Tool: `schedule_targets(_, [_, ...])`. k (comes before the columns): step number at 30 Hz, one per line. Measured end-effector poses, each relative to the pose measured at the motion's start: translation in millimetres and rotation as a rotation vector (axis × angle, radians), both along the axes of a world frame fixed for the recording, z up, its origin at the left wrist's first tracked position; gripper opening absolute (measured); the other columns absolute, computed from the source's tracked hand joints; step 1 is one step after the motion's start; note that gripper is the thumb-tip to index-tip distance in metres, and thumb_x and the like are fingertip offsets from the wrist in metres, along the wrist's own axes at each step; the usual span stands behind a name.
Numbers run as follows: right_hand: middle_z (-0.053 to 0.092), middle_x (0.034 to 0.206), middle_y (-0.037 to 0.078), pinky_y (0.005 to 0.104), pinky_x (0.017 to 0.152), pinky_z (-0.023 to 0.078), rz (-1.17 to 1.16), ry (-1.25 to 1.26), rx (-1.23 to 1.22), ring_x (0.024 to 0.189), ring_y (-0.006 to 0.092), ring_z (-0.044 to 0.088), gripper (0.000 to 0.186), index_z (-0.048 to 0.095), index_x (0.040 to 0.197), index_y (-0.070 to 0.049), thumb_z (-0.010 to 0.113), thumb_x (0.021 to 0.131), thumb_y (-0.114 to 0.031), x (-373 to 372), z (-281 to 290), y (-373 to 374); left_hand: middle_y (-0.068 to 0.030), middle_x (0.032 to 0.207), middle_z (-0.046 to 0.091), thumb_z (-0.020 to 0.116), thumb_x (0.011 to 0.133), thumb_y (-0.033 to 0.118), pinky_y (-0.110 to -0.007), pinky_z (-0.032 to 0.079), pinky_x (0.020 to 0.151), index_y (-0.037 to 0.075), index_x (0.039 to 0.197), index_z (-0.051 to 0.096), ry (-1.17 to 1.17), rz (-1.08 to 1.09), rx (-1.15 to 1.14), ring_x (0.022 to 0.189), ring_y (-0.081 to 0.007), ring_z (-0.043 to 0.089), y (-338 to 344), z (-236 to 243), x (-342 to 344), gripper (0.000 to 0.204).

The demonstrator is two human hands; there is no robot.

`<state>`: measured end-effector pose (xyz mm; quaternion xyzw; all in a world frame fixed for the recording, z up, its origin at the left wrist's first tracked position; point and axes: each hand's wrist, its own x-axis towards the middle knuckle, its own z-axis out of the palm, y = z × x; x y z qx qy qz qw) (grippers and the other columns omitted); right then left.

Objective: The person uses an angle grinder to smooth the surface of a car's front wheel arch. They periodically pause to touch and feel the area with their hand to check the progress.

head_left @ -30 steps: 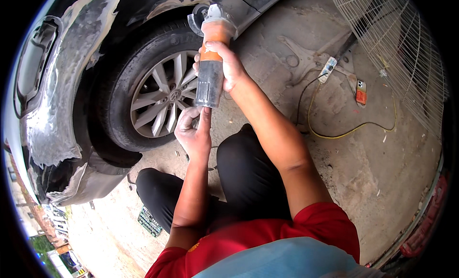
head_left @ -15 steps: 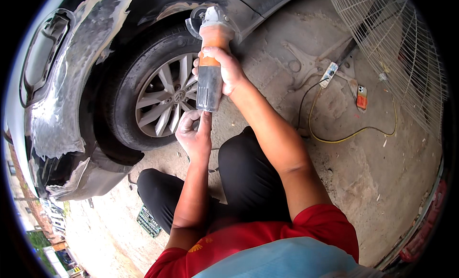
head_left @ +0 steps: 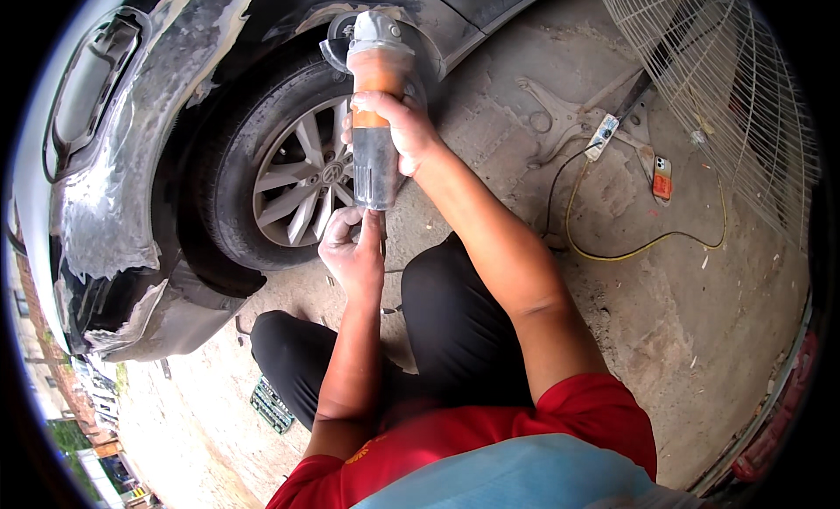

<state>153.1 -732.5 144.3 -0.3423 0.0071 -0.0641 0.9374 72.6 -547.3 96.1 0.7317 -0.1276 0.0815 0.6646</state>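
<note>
My right hand [head_left: 398, 128] is wrapped round the orange and grey body of an angle grinder [head_left: 374, 159], which is held upright in front of a car wheel. The grinder's dusty metal head [head_left: 378, 29] points away from me, with a disc guard at its left. My left hand [head_left: 353, 251] is below it, fingers curled in and one straight digit touching the grinder's rear end. Nothing shows inside the curled fingers. The car's wheel [head_left: 302, 172] has a silver spoked rim. Beside it, the body panel [head_left: 114, 198] is sanded to patchy grey and bare metal.
On the concrete floor at right lie a white power strip [head_left: 602, 137], a yellow cable [head_left: 647, 249] and a phone [head_left: 662, 178] with an orange lower part. A wire fan cage [head_left: 744, 98] stands at the far right. A green tool tray [head_left: 273, 406] is beside my left knee.
The grinder and both hands have shifted slightly left, the grinder standing a little more upright. The car appears slightly higher in view. My grip looks the same.
</note>
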Motion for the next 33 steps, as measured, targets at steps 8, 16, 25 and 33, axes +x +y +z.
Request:
schedule_targets(8, [0.073,0.090,0.014,0.0405,0.069,0.063,0.001,0.030,0.069,0.076,0.0262,0.076,0.039,0.063,0.108,-0.005,0.083,0.088,-0.033,3,-12,-9,0.0009,0.088,0.068,0.079,0.101,0.004,-0.022,0.044,0.071,-0.002,0.096,0.077,-0.028,-0.010,0.043,0.078,-0.0053,0.058,-6,-4,3,0.008])
schedule_targets(16, [0.072,0.091,0.014,0.0403,0.070,0.063,-0.028,0.104,0.108,0.076,0.0268,0.075,0.040,0.063,0.110,-0.005,0.082,0.090,-0.033,7,-30,-11,0.0018,0.087,0.067,0.079,0.101,0.004,-0.022,0.043,0.070,-0.002,0.095,0.076,0.058,-0.029,-0.010,0.076,-0.0048,0.056,-12,-9,5,0.009])
schedule_targets(25, [0.072,0.090,0.014,0.0401,0.071,0.063,-0.011,0.006,0.082,0.076,0.0264,0.074,0.037,0.063,0.109,-0.005,0.081,0.090,-0.031,5,-20,-10,0.0018,0.086,0.066,0.078,0.101,0.002,-0.022,0.042,0.068,-0.002,0.095,0.075,-0.014,-0.019,0.001,0.075,-0.0047,0.056,-11,-10,7,0.008])
schedule_targets(33, [0.071,0.089,0.014,0.0403,0.071,0.062,-0.050,0.028,0.080,0.076,0.0272,0.074,0.041,0.063,0.108,-0.004,0.083,0.087,-0.034,12,-23,-17,0.0006,0.088,0.067,0.078,0.102,0.005,-0.022,0.043,0.070,-0.003,0.097,0.077,0.007,-0.029,0.022,0.076,-0.0051,0.056,-15,-10,13,0.009])
